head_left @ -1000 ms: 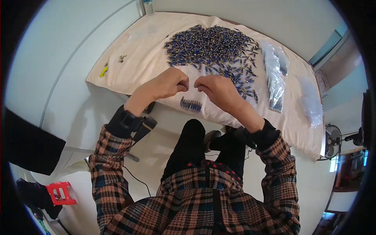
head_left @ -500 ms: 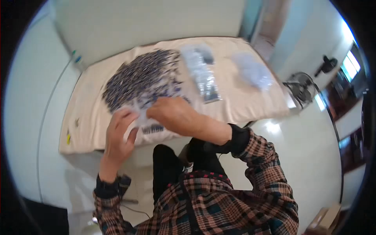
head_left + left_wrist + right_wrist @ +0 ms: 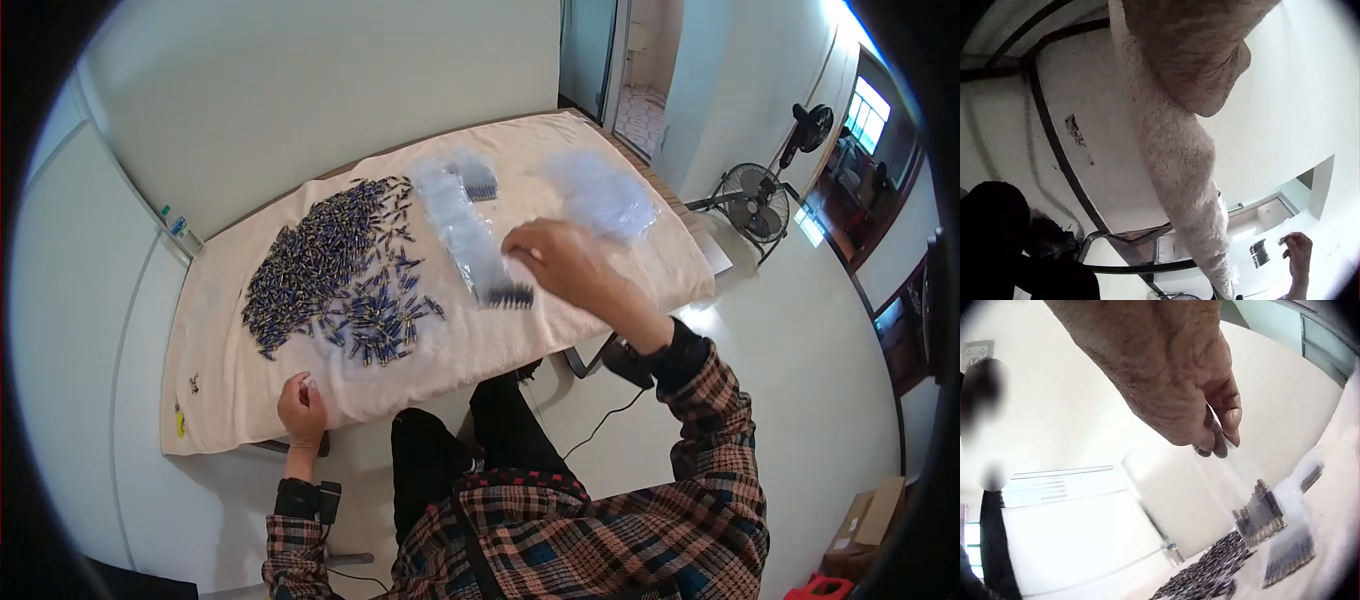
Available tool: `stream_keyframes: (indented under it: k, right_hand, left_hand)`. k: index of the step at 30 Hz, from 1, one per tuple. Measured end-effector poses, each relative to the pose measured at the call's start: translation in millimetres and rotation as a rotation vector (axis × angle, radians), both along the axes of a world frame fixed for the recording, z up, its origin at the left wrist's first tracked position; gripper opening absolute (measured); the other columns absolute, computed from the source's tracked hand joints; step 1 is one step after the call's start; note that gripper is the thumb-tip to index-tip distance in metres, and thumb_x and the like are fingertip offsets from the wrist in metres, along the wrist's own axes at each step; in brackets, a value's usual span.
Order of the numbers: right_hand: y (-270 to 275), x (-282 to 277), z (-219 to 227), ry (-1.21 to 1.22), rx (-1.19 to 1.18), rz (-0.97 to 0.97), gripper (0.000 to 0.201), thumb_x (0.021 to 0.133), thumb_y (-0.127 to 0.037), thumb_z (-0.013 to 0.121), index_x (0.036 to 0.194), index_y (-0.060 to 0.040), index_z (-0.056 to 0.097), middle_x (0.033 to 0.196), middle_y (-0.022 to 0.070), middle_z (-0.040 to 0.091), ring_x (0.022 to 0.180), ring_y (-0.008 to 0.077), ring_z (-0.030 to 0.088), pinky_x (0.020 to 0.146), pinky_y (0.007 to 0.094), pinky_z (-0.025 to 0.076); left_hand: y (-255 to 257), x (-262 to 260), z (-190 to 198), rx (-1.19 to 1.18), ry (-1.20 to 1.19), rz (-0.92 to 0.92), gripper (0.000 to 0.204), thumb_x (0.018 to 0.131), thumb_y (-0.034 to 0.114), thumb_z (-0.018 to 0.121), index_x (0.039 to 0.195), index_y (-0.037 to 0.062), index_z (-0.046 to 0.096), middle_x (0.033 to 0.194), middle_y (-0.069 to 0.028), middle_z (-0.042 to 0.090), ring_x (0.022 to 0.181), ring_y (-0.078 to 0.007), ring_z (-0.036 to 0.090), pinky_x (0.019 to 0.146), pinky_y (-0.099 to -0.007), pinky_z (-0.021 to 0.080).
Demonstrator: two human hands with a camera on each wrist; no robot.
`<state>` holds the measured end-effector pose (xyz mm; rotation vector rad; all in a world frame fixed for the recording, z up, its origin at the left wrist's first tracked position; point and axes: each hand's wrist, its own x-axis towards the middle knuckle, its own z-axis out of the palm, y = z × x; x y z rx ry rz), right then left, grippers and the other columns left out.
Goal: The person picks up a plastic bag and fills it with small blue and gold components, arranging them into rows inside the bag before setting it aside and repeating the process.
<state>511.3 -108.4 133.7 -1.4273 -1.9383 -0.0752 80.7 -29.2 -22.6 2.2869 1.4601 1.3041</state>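
Observation:
The right hand [image 3: 565,262] is over the clear plastic bags [image 3: 462,240] on the cloth. The right wrist view shows this hand [image 3: 1179,381] pinching the top of a clear bag, with a row of dark blue and brass pieces [image 3: 1260,515] at its bottom. Just below it lies another filled bag [image 3: 1289,559]. By the table's front edge is the left hand [image 3: 302,412], its fingers loosely curled and nothing visible in them; the left wrist view hides its fingertips. A large pile of the small pieces [image 3: 310,260] spreads between the hands.
A cream cloth [image 3: 480,355] covers the table. More clear bags [image 3: 605,195] lie at the right, and a small yellow item [image 3: 180,422] at the left corner. A bottle [image 3: 183,232] stands behind the left edge, a fan [image 3: 755,205] beyond the right end.
The right hand has moved rightward from the front of the pile to the bags, carrying a filled bag. The left hand has parted from it and lowered to the front edge. The head view has turned right.

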Motion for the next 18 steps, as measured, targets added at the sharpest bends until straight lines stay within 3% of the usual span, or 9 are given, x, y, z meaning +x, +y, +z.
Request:
stream_keyframes:
  k: [11, 16, 18]
  right_hand:
    - [147, 90, -8, -0.104, -0.003, -0.2, 0.009, 0.08, -0.011, 0.058, 0.085, -0.0061, 0.064, 0.082, 0.0105, 0.066, 0.081, 0.0308, 0.061, 0.07, 0.0398, 0.048]
    - [200, 101, -21, -0.058, -0.045, -0.133, 0.01, 0.08, -0.013, 0.059, 0.085, -0.0064, 0.064, 0.083, 0.01, 0.066, 0.084, 0.0299, 0.061, 0.072, 0.0395, 0.048]
    - [218, 104, -29, -0.162, -0.052, -0.131, 0.011, 0.082, -0.014, 0.057, 0.086, -0.0083, 0.065, 0.087, 0.0099, 0.067, 0.084, 0.0288, 0.062, 0.072, 0.0383, 0.049]
  left_hand:
    - [-2, 6, 3, 0.02, 0.093, 0.078, 0.017, 0.076, 0.004, 0.052, 0.091, -0.0006, 0.059, 0.07, -0.011, 0.052, 0.057, -0.0214, 0.049, 0.053, -0.0307, 0.04]
    - [-1, 5, 2, 0.031, 0.128, 0.089, 0.02, 0.073, 0.005, 0.05, 0.09, -0.0012, 0.058, 0.072, -0.0151, 0.052, 0.06, -0.0284, 0.051, 0.054, -0.0336, 0.041]
    - [2, 2, -3, 0.031, 0.14, 0.08, 0.019, 0.074, 0.008, 0.051, 0.09, -0.0009, 0.058, 0.075, -0.016, 0.054, 0.064, -0.0283, 0.054, 0.057, -0.0352, 0.043]
